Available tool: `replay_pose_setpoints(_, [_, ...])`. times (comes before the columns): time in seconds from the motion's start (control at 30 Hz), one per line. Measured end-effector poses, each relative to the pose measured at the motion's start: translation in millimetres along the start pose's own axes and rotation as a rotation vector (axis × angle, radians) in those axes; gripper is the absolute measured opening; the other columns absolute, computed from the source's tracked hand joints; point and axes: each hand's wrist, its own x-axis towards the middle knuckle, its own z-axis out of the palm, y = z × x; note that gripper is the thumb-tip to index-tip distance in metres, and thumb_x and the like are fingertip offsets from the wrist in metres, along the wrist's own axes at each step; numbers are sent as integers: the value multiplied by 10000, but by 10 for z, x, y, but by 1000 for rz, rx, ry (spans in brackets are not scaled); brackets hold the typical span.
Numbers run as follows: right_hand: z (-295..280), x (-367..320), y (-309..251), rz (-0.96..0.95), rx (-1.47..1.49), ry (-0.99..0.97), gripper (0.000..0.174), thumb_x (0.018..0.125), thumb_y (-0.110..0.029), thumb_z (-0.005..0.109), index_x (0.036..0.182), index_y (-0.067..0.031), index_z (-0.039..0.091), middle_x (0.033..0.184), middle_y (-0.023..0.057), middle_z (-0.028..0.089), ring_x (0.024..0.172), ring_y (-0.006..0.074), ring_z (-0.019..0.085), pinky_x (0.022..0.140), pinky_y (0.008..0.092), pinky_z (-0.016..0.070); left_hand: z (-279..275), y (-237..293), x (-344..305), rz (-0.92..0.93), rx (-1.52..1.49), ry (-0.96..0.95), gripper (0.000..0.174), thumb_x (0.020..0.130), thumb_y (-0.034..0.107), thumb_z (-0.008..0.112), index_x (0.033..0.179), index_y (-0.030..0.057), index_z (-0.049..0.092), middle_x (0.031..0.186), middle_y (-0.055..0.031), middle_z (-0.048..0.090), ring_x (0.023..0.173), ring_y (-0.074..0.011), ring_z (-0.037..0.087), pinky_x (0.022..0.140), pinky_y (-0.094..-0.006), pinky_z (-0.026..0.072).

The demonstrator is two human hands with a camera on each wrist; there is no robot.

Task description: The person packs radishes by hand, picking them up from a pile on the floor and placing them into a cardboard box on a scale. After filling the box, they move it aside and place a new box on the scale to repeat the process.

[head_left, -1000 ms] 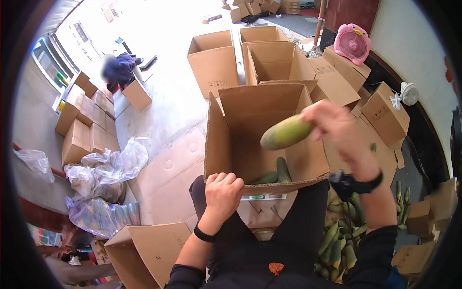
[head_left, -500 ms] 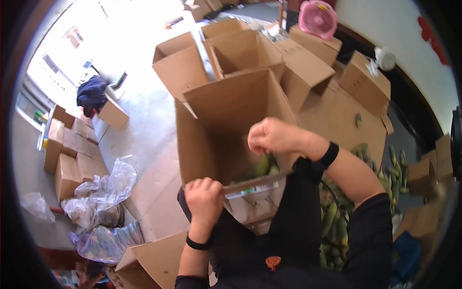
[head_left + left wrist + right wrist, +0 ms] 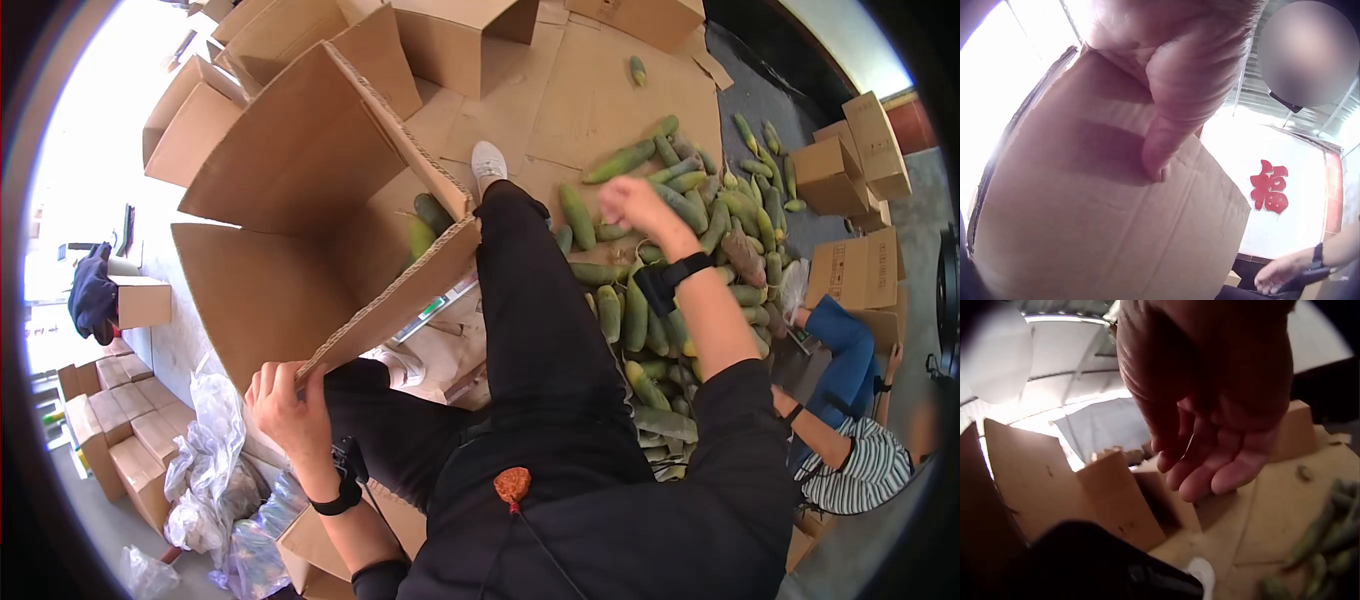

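A tall open cardboard box (image 3: 240, 290) stands before my legs, with green and yellow-green cucumbers (image 3: 421, 237) inside. My left hand (image 3: 290, 410) grips its near rim, fingers over the edge. In the left wrist view the thumb (image 3: 1163, 150) presses against the cardboard wall. To the right, my right hand (image 3: 645, 212) hovers over a large heap of cucumbers (image 3: 636, 318) on the floor. Nothing is in that hand; the right wrist view shows its fingers (image 3: 1194, 481) loosely bent.
More cardboard boxes (image 3: 465, 45) stand beyond the large box. Plastic bags (image 3: 205, 450) and stacked cartons (image 3: 140, 470) lie at the left. A person in a striped shirt (image 3: 860, 470) is at the right beside other boxes (image 3: 855, 270). A stray cucumber (image 3: 637, 70) lies farther off.
My right hand lowered a cucumber into the box, let it go and moved right over the heap. The view turned right. My left hand stayed on the rim; the box appears more tilted.
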Motion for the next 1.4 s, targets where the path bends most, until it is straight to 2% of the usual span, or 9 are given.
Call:
replay_pose_setpoints(0.1, [175, 105, 1395, 166, -70, 67, 140, 815, -98, 561, 713, -29, 626, 625, 88, 610, 543, 195, 592, 529, 348, 478, 18, 2, 17, -12, -9, -19, 164, 719, 174, 744, 778, 89, 618, 794, -44, 604, 798, -265, 570, 755, -371, 415])
replay_pose_setpoints(0.17, [326, 83, 2445, -85, -590, -11, 213, 818, -96, 526, 713, 11, 678, 676, 226, 633, 598, 319, 647, 589, 404, 518, 9, 25, 32, -16, -7, -38, 158, 721, 155, 744, 787, 81, 621, 804, -46, 611, 806, -266, 572, 762, -367, 417])
replay_pose_setpoints(0.23, [519, -196, 2299, 603, -330, -78, 154, 867, -174, 532, 876, -28, 581, 665, 82, 571, 508, 195, 551, 431, 329, 446, 7, 24, 39, -37, -5, -55, 164, 711, 128, 749, 783, 68, 615, 793, -54, 609, 801, -273, 571, 764, -363, 415])
replay_pose_setpoints(0.37, [915, -645, 2535, 807, -63, 184, 708, 796, -229, 697, 1350, 47, 354, 1158, 241, 589, 812, 314, 661, 535, 405, 506, 34, 44, 51, -73, -43, -64, 178, 700, 93, 755, 774, 40, 602, 769, -77, 599, 773, -285, 561, 727, -365, 418])
replay_pose_setpoints(0.5, [1280, -739, 2592, 924, 117, 276, 798, 766, -268, 746, 1404, -25, 332, 1216, 172, 540, 964, 261, 598, 643, 373, 527, 41, 39, 63, -85, -29, -80, 186, 690, 80, 762, 761, 37, 596, 751, -82, 587, 757, -282, 553, 705, -368, 416])
replay_pose_setpoints(0.6, [1602, -493, 3781, 842, -42, 332, 699, 690, -202, 771, 1242, 76, 443, 1093, 203, 618, 896, 283, 648, 641, 392, 540, 37, 15, 73, -75, -20, -93, 195, 667, 61, 770, 753, 47, 596, 743, -80, 580, 752, -277, 553, 699, -366, 414])
replay_pose_setpoints(0.9, [886, -547, 2556, 825, 966, 199, 296, 809, -353, 724, 954, -118, 616, 796, 36, 636, 633, 190, 597, 555, 286, 471, 3, 29, 86, -97, -16, -51, 210, 625, 82, 775, 748, 69, 606, 769, -66, 587, 799, -276, 564, 754, -373, 412])
replay_pose_setpoints(1.27, [-102, -703, -311, -77, 628, 103, 405, 848, -235, 667, 1178, -14, 590, 985, 33, 656, 810, 116, 608, 645, 272, 496, -43, 6, 97, -55, -49, 4, 181, 663, 161, 764, 728, 78, 618, 760, -41, 609, 781, -254, 586, 743, -372, 414])
replay_pose_setpoints(1.4, [-167, -897, -1523, -426, 423, -63, 507, 821, -247, 692, 1213, 46, 559, 1083, 67, 651, 978, 133, 603, 887, 259, 449, -38, -14, 71, -51, -56, 24, 181, 660, 162, 763, 726, 81, 615, 757, -40, 607, 784, -256, 587, 751, -377, 415])
